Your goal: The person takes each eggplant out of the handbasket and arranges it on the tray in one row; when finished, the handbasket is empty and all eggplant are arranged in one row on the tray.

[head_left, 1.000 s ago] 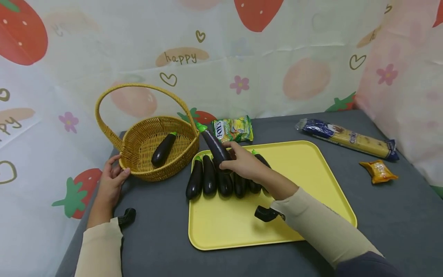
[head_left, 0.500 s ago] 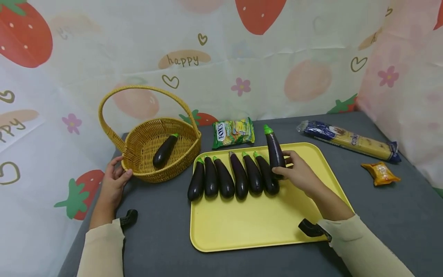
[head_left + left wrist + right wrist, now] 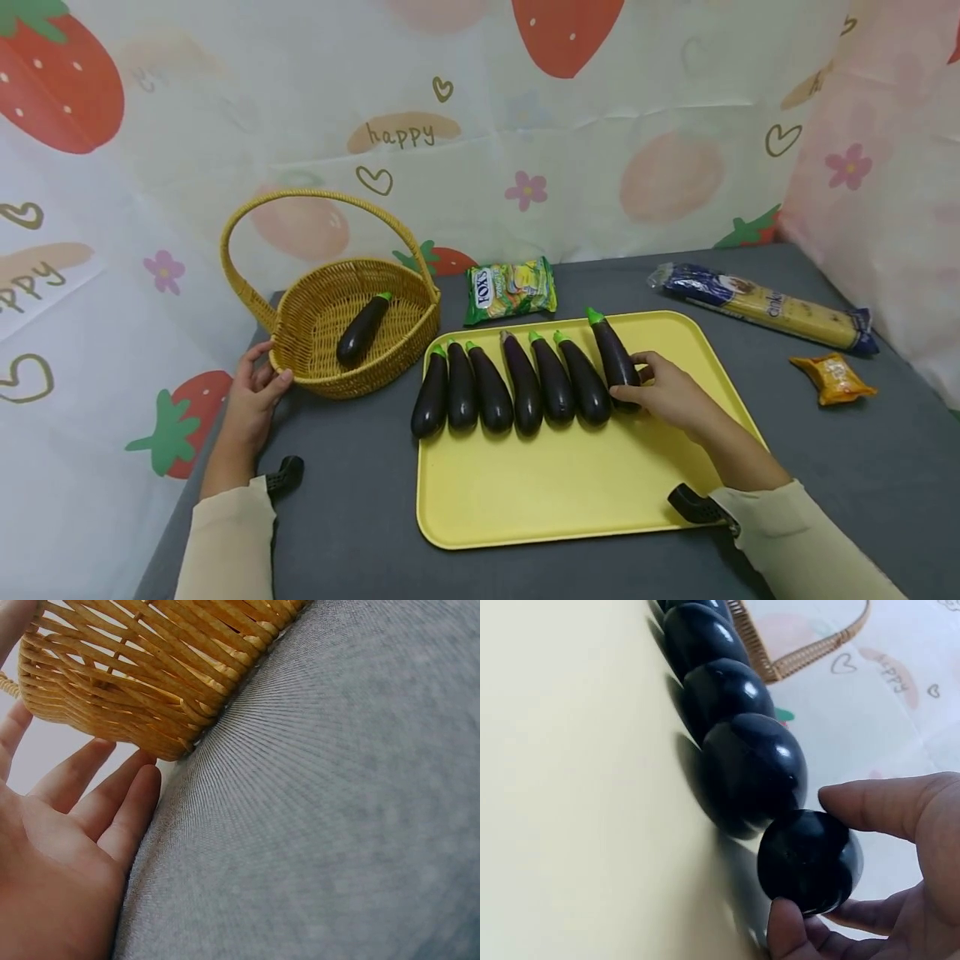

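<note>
My left hand holds the left side of a wicker basket, thumb at the near side and fingers at the far left; the woven wall hides some fingertips in the left wrist view. One eggplant lies inside the basket. On the yellow tray, several dark eggplants lie side by side, stems pointing back. At the row's right end my right hand pinches another eggplant near its thick end, thumb on one side and fingers on the other. Whether it touches the tray I cannot tell.
Behind the tray lies a green FOX'S candy bag. A long pasta packet and a small orange packet lie on the grey cloth to the right. The basket's tall handle arches above it. A printed curtain stands behind.
My right hand has carried its eggplant from near the basket to the row's right end and lowered it, its stem tilting left. The left hand stays at the basket.
</note>
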